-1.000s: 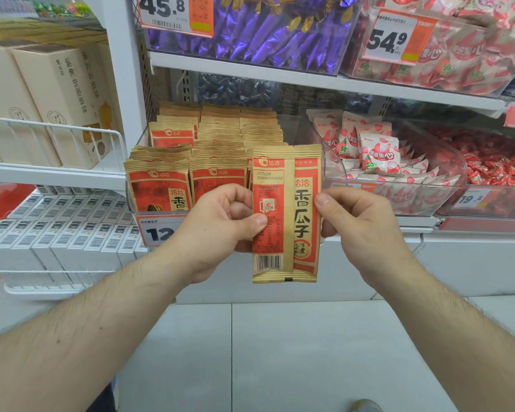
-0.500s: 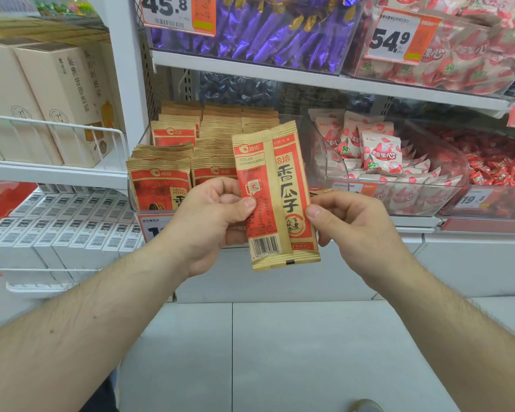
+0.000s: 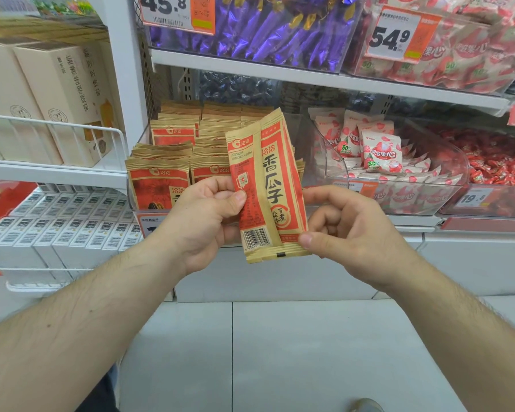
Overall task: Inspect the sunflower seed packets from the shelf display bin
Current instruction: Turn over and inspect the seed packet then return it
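While both hands (image 3: 208, 221) pinch: seed packet (image 3: 268, 185) tan/red, tilted.

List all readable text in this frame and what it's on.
"香瓜子", "洽洽": held packet
"45.8": price tag at the purple candy bin
"54.9": price tag at the upper red-white bin
"果滋果心", "50%": strawberry packet
"19.": lower right tag, last digit blurred
Barcode digits, date code: too small.

Both forearms bare to the frame edge, no sleeves visible. Left hand (image 3: 204, 221) and right hand (image 3: 347, 233): no rings, watch or gloves. Sparse hair on forearms. Dark garment (image 3: 98, 395) at lower edge; grey shoe toe (image 3: 364, 405) on the floor.
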A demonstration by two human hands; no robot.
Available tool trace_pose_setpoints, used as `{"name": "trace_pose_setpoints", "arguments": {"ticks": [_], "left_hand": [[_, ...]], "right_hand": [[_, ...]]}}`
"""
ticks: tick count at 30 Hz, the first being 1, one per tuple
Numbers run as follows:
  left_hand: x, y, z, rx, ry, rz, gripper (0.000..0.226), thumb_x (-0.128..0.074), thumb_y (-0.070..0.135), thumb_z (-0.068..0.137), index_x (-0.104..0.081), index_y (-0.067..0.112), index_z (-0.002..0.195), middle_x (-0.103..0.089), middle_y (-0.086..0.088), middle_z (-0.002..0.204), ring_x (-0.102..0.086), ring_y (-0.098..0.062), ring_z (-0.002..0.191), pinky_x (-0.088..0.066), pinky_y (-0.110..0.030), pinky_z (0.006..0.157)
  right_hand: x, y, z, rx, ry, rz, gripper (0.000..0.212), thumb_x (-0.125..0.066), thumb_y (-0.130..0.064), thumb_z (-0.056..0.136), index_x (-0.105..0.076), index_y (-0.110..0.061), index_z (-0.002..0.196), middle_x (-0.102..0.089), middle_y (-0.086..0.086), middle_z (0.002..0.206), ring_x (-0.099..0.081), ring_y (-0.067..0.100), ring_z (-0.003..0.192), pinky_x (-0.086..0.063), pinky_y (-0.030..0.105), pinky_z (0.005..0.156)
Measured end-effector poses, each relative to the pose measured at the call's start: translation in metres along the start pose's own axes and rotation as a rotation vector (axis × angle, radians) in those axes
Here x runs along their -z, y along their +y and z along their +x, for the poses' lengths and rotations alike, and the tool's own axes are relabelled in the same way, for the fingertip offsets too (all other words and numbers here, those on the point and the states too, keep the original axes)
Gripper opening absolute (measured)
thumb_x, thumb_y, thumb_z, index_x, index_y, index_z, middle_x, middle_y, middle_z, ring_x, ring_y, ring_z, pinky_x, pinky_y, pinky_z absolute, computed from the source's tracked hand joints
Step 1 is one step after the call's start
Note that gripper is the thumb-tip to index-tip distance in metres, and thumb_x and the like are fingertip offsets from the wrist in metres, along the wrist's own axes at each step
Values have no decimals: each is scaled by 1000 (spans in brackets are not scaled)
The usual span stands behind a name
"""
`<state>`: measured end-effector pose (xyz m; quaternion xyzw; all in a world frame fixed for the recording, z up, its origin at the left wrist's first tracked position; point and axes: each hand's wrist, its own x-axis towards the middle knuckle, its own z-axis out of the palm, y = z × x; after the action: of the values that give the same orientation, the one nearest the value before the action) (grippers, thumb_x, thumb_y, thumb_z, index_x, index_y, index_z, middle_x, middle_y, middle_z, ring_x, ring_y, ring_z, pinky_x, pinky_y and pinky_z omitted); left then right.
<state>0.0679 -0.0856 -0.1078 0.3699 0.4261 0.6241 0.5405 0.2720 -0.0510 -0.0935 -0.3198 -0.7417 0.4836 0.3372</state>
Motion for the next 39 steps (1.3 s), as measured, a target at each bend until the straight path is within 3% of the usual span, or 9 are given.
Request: {"name": "trace_pose_setpoints", "arguments": {"ticks": [5,10,15,20,23,25,30,34,39], "left_hand": [[0,-2,0,8,-6,-16,12,-49,0,97,-59,6,99,-75,-7,79,-72,-19,69,-59,-34,54],[-2,-5,-1,-24,-28,1,20,-49,-1,97,-61,6,112,-76,-6,84,-73,-17,70,-58,-32,55],[-3,-12,1,-101,-18,67,22,-53,-9,93,-57,10,104,-75,0,84,-72,-14,72,-58,-31,57],[-3,-15,0,-135,-16,75,25,-56,-12,90,-50,13,92,-70,5,75,-66,-12,66,-60,-32,63],[-2,-15,-1,-119,-61,70,19,-69,-1,82,-54,11,86,-67,0,73,-64,-14,65,-57,-28,60],[-1,-15,-2,-98,-88,76,28,-79,10,71,-56,12,87,-68,1,75,-66,-14,68,-55,-27,61],[-2,-14,-3,-89,-76,89,34,-76,22,64,-55,13,89,-68,1,80,-67,-13,70,-56,-29,61],[-3,-11,-5,-90,-90,108,38,-77,20,63,-54,13,93,-69,1,82,-68,-13,71,-59,-31,64],[-2,-13,-8,-101,-168,153,40,-74,13,65,-53,9,100,-73,2,84,-69,-17,75,-59,-35,73]], "right_hand": [[-1,-4,-2,-29,-22,-20,55,-75,-13,65,-57,-25,115,-61,-1,60,-53,13,57,-46,21,56],[-9,-10,-5,-29,-114,-92,61,-74,-12,66,-56,-41,117,-60,0,57,-53,13,53,-48,26,55],[-19,-12,-9,-16,-125,-253,69,-77,-1,74,-54,-44,122,-62,6,58,-52,14,50,-48,28,54],[-25,-8,-9,-50,-109,-376,78,-73,-2,74,-47,-48,132,-60,4,53,-50,11,44,-49,28,49],[-27,-10,-11,-55,-116,-420,78,-71,-2,74,-45,-48,132,-62,1,53,-53,9,45,-49,22,51],[-29,-11,-11,-55,-123,-441,78,-71,-2,74,-44,-48,132,-62,0,53,-54,8,45,-45,15,51],[-32,-9,-11,-58,-142,-483,77,-71,-5,75,-41,-49,131,-64,2,58,-55,6,45,-43,12,50],[-30,-8,-11,-45,-156,-466,71,-75,-15,75,-43,-47,130,-66,0,60,-58,7,49,-47,18,53],[-22,2,-5,-19,-27,-181,44,-70,-51,66,-64,-38,108,-61,1,65,-55,17,59,-51,43,60]]}}
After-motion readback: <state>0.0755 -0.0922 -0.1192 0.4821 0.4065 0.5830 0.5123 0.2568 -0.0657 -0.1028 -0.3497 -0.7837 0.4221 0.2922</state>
